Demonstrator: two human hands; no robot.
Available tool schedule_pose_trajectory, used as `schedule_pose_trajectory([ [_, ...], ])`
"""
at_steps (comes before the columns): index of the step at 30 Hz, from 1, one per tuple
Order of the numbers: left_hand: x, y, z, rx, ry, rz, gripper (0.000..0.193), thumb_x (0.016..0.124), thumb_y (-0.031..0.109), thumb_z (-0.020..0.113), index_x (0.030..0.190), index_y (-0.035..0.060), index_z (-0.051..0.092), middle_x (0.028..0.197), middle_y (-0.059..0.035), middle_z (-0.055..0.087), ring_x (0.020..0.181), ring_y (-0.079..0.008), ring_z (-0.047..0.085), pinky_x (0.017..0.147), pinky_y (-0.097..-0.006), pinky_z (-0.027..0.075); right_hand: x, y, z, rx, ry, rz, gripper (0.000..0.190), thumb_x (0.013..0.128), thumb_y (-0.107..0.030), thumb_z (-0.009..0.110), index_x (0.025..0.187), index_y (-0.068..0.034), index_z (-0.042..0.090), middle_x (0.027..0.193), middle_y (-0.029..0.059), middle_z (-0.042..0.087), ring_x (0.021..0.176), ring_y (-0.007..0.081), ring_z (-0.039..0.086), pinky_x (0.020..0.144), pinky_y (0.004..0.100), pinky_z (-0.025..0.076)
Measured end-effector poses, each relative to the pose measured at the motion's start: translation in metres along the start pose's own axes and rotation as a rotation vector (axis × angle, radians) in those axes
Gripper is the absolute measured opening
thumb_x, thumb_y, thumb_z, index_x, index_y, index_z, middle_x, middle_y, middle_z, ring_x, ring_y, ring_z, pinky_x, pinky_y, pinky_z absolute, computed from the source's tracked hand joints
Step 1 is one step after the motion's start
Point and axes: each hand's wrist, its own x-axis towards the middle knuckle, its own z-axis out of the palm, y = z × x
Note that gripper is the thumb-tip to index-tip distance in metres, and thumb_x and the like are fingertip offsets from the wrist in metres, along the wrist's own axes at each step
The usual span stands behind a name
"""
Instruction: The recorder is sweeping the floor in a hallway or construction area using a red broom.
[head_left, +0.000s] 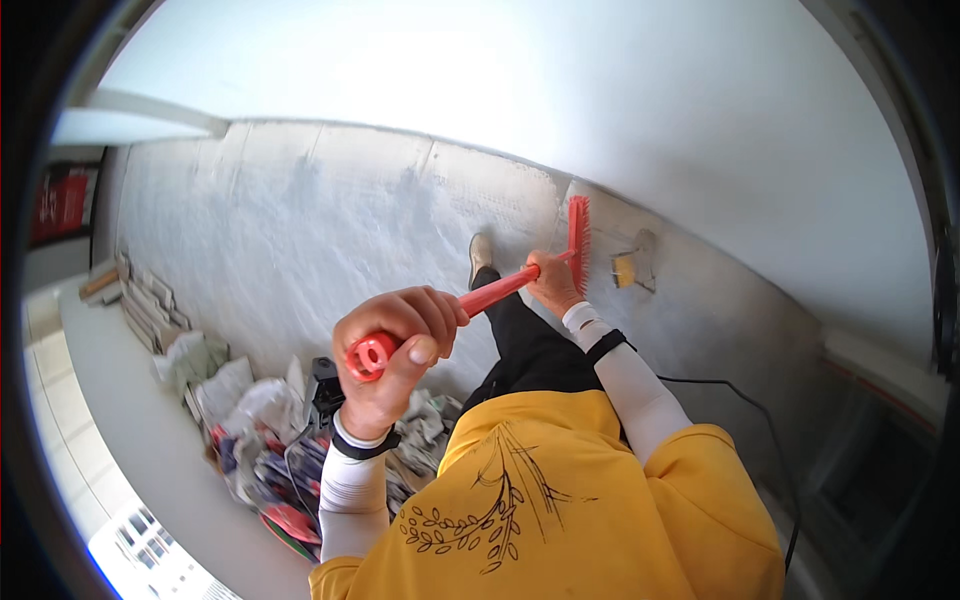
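Both my hands hold one red broom (501, 291) by its handle. My left hand (397, 345) is closed around the top end of the handle, close to the camera, with the hollow red cap showing beside the thumb. Lower down, my right hand (553, 282) grips the handle near the broom head. The red bristle head (579, 240) is beyond that hand, over the grey floor near the base of the white wall. Right of the bristles, a small object with a yellow part (624, 271) and a thin frame lies on the floor.
White wall (675, 127) runs along the far side. Bags and mixed cloth-like items (262, 420) are heaped at lower left, near stacked boards (154, 307) and a low ledge (127, 420). A black cable (757, 409) curves at right. My shoe (481, 251) stands near the broom.
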Motion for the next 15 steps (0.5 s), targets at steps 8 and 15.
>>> schedule_pose_trajectory([
  [8, 0.143, -0.079, -0.092, 0.072, -0.092, -0.178, 0.034, 0.096, 0.014, 0.043, 0.063, 0.0075, 0.036, 0.059, -0.0037, 0.040, 0.058, -0.0151, 0.038, 0.068, -0.0357, 0.039, 0.154, 0.045, 0.092, -0.001, 0.109, 0.197, 0.009, 0.072, -0.013, 0.058, 0.067, -0.006, 0.056, 0.074, 0.0167, 0.060, 0.075, 0.0380, 0.058, 0.065, 0.0471, 0.046],
  [15, 0.199, -0.049, -0.186, -0.131, -0.197, -0.132, 0.024, 0.094, 0.005, 0.041, 0.069, 0.0028, 0.043, 0.062, -0.0047, 0.044, 0.058, -0.0150, 0.040, 0.061, -0.0343, 0.037, 0.211, -0.033, 0.125, 0.059, 0.046, 0.223, 0.002, 0.069, -0.008, 0.057, 0.069, -0.006, 0.057, 0.071, 0.0165, 0.060, 0.075, 0.0371, 0.059, 0.066, 0.0460, 0.046],
])
